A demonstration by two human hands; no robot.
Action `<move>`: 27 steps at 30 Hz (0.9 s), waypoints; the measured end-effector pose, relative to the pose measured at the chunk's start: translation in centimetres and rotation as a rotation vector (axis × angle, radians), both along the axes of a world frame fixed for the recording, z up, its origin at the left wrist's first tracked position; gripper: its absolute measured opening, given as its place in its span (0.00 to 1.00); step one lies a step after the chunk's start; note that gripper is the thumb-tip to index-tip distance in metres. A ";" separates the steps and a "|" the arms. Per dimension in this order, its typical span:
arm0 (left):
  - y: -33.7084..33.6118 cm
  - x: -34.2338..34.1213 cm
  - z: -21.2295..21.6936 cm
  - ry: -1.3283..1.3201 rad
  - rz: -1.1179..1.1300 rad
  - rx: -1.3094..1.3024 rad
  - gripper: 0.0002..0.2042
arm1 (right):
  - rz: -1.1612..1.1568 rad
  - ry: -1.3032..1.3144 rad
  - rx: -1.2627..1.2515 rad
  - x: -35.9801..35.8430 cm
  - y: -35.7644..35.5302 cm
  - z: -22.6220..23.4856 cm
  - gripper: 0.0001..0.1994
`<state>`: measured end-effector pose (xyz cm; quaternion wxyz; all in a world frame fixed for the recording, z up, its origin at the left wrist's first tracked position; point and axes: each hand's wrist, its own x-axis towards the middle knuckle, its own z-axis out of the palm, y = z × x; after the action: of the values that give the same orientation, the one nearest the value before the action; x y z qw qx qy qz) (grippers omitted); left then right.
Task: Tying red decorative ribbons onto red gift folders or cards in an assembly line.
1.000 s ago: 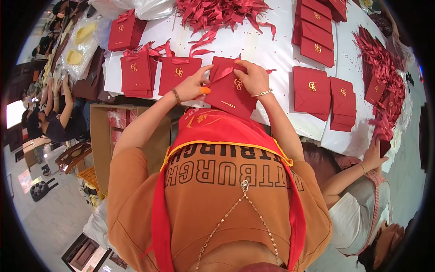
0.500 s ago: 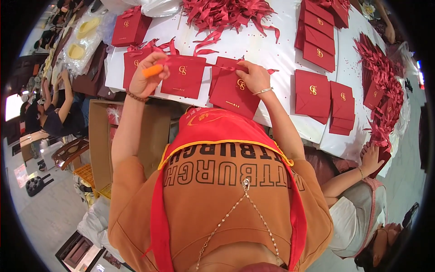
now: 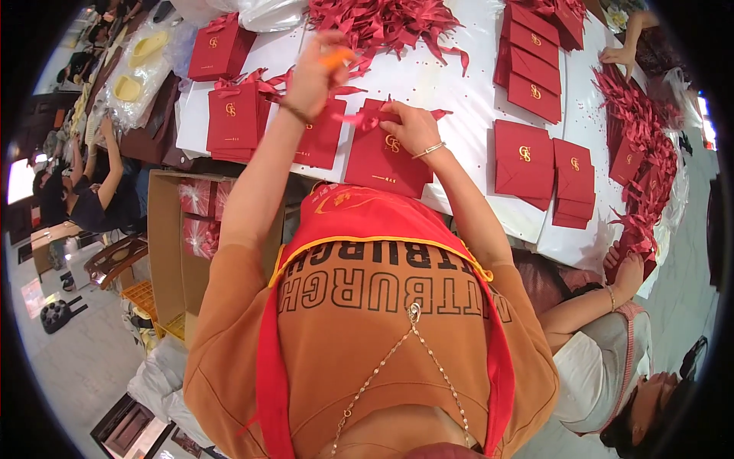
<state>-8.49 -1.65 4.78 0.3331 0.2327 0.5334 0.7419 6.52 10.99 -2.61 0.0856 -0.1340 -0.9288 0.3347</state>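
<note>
Head view: at the frame's upper centre, the right hand (image 3: 414, 130) pinches ribbon (image 3: 367, 120) on the red bag (image 3: 382, 162); the left hand (image 3: 312, 79) is apart, its grip too blurred to judge. Steady pinch should prevent slipping.

Left hand (image 3: 319, 74) farther forward, blurred; right hand (image 3: 414, 128) pinching

The place looks like a packing workshop: a white-covered table (image 3: 468, 88) bears stacks of red printed packets (image 3: 533, 69) at one o'clock and a heap of loose red ribbons (image 3: 382, 27) at twelve. An open carton (image 3: 164, 237) of wrapped goods (image 3: 200, 236) stands at nine, and a co-worker (image 3: 592, 375) works at four, hands at the table's edge.
</note>
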 end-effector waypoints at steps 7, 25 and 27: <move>2.8 2.9 -7.1 0.580 -0.318 -0.537 0.10 | -0.041 0.097 0.179 2.4 0.9 0.8 0.15; 3.0 8.3 -3.3 1.210 -0.269 -0.566 0.34 | -0.216 -0.132 -0.452 5.0 2.9 -1.2 0.13; 2.5 8.6 -3.7 1.199 -0.295 -0.595 0.34 | -0.221 -0.079 -0.513 5.1 2.6 -1.4 0.13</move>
<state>0.13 0.89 1.11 0.1273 0.5720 0.7696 0.2536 11.61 13.64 -4.00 0.0485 -0.2645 -0.7963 0.5419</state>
